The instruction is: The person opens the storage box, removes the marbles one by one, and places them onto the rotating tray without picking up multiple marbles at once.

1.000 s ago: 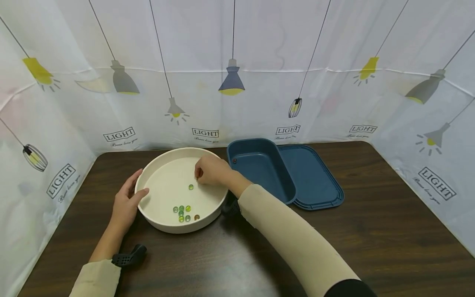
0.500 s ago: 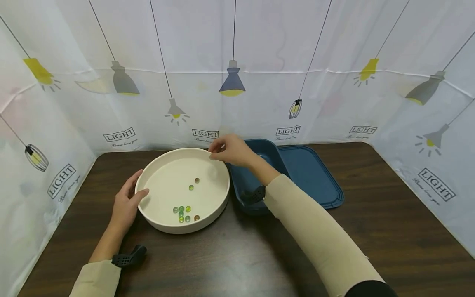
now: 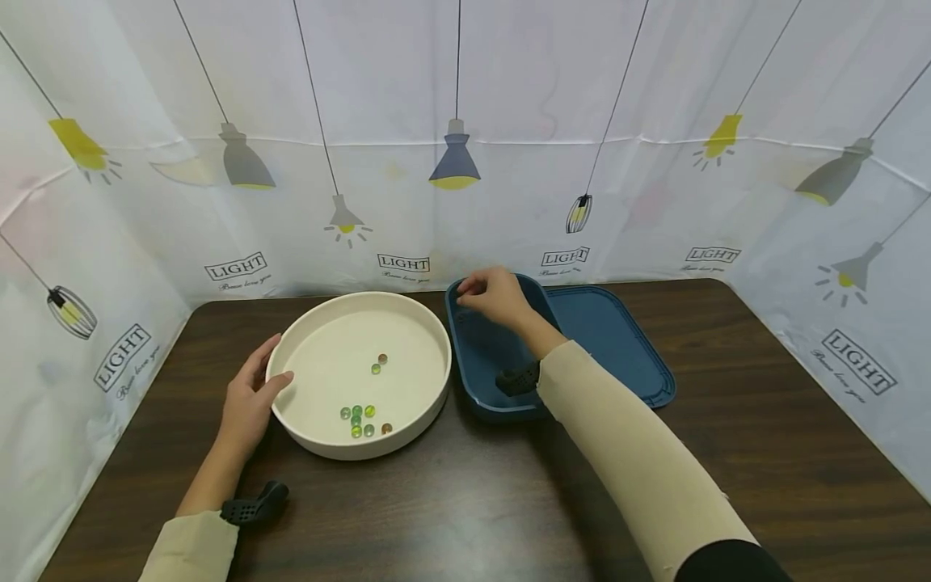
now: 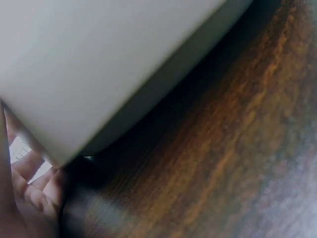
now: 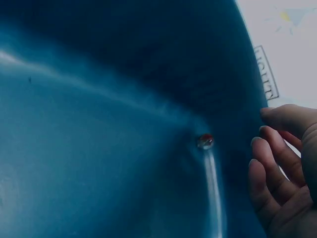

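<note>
A cream round tray [image 3: 320,331] holds several green, yellow-green and brown glass marbles [image 3: 356,420]. On its left rim lies my left hand [image 3: 249,400], thumb over the edge and fingers along the outer wall, gripping it; the left wrist view shows the pale wall of the tray [image 4: 99,69] close up. My right hand [image 3: 502,297] is over the far left corner of the deep blue box [image 3: 490,339], fingers bent, with nothing visible between the thumb and fingertips. In the right wrist view a reddish, clear marble [image 5: 205,141] sits in the box's corner, left of the fingers.
A flat blue lid [image 3: 611,339] lies right of the box, partly behind the right forearm. All stand on a dark wooden table [image 3: 407,517]. A white curtain printed with lamps [image 3: 509,178] hangs close behind and at both sides.
My right hand has gone from inside the round tray, up over its rim, to above the blue box. One brown marble in the tray has shifted slightly. The left hand has stayed put.
</note>
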`<state>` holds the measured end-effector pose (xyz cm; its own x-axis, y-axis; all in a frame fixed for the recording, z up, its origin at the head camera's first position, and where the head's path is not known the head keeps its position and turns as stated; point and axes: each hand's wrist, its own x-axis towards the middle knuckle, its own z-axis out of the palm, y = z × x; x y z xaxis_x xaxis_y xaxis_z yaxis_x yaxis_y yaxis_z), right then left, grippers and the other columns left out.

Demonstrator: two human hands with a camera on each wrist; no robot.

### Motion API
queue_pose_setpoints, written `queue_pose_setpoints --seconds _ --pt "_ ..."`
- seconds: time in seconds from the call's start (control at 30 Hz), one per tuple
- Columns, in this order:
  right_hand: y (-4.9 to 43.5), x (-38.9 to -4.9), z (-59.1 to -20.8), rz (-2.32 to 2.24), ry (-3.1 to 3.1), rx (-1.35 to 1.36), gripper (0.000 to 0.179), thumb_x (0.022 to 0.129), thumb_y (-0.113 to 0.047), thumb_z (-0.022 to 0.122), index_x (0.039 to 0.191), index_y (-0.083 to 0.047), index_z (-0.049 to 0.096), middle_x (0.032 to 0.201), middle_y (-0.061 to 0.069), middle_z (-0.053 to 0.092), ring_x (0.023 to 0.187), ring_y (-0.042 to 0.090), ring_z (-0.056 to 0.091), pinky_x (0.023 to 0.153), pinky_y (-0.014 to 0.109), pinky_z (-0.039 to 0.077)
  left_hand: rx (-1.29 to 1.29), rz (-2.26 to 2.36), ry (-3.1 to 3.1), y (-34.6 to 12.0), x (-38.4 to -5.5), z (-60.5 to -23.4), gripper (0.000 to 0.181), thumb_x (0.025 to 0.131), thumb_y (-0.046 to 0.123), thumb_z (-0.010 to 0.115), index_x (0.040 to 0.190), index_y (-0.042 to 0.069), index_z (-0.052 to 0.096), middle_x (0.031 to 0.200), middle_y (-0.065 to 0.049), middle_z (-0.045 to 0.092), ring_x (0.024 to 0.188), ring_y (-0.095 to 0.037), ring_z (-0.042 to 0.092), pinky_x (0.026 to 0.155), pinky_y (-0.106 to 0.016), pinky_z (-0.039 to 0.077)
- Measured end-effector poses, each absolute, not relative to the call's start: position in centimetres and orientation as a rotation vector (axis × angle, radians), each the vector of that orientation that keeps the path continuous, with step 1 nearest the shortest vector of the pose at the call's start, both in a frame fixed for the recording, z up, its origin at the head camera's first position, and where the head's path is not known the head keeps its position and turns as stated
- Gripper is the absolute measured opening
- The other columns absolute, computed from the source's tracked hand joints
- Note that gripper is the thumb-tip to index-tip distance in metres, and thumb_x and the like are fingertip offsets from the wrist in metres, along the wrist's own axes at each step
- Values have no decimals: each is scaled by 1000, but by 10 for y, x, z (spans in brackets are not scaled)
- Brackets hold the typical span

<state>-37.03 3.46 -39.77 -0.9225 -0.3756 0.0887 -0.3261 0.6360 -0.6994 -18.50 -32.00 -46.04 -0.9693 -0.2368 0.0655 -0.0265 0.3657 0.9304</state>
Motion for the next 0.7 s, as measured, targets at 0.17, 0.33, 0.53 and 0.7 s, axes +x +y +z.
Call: queue_pose_setpoints --seconds 0.17,0.33,0.53,0.7 --pt "39 -378 -409 -1083 2783 -567 21 94 -19 71 111 -8 76 103 11 76 87 22 71 73 31 57 231 -1671 -2419 -320 -184 -462 61 103 20 55 160 21 33 161 -13 39 131 -10 48 86 0 43" --pt "43 -383 -422 -1003 2782 -522 23 94 -22 72 111 -8 76 103 10 77 85 20 71 71 29 57 222 -1696 -2401 -318 -185 -464 61 102 20 56 159 20 34 161 -15 40 128 -7 49 86 -1 45" --pt "45 -385 -426 -888 2734 -603 24 94 -23 72 113 -8 76 106 8 77 91 19 69 74 29 56 230 -1698 -2402 -318 -186 -464 61 102 19 56 159 21 34 161 -13 39 134 -18 47 86 -1 44" --pt "40 -383 -426 -831 2725 -658 18 96 -19 70 107 -9 78 107 6 77 94 19 68 80 32 55 244 -1686 -2412 -320 -185 -463 61 103 20 56 160 22 33 162 -13 39 133 -16 47 86 0 43"
